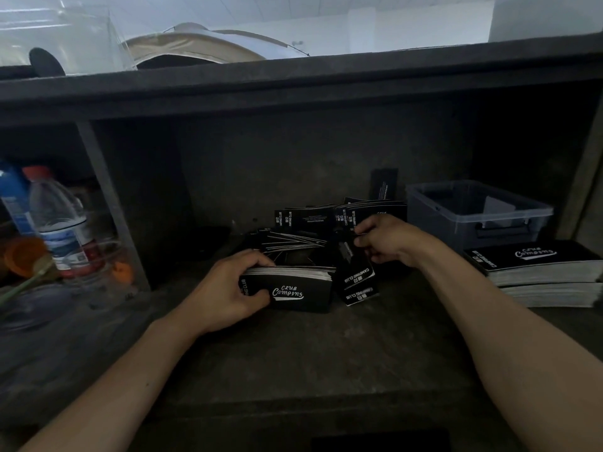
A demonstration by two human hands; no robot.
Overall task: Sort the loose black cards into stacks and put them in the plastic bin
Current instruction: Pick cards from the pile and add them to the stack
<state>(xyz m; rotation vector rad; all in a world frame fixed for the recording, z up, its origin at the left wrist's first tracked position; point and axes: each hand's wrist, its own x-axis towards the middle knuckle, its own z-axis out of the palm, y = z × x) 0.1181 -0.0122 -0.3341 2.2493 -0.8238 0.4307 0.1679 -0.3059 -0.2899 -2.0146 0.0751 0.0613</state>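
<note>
Near centre of shelf [326,353], left hand [228,290] grips a card stack [293,285]. Beside it right hand [388,243] pinches loose cards [357,272]; plastic bin [437,223] far right

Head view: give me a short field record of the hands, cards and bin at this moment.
left grip: holds a squared card stack by its left end
right grip: pinches a few loose cards
unsorted pile: fanned cards behind both hands
plastic bin: right rear, contents unclear
tall stacks: in front of the bin, outside it
water bottle: upright in the left compartment
</note>
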